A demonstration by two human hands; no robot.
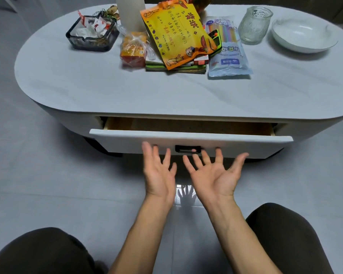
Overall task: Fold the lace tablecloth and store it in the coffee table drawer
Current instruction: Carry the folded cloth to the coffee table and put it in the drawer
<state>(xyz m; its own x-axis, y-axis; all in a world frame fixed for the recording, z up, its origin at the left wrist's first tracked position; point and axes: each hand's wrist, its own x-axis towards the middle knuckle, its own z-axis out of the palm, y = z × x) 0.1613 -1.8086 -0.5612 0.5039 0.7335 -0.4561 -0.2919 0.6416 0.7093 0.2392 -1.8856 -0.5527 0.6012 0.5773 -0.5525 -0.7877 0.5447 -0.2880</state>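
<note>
The white oval coffee table fills the upper half of the view. Its drawer stands slightly pulled out, showing a strip of brown wooden interior; what lies inside is hidden. A black handle sits at the middle of the drawer front. My left hand and my right hand are held side by side just in front of the drawer front, below the handle, fingers spread and straight, holding nothing. No lace tablecloth is in view.
On the tabletop stand a dark glass ashtray with wrappers, an orange snack bag, other snack packets, a glass jar and a white bowl. My knees flank my arms above the grey tiled floor.
</note>
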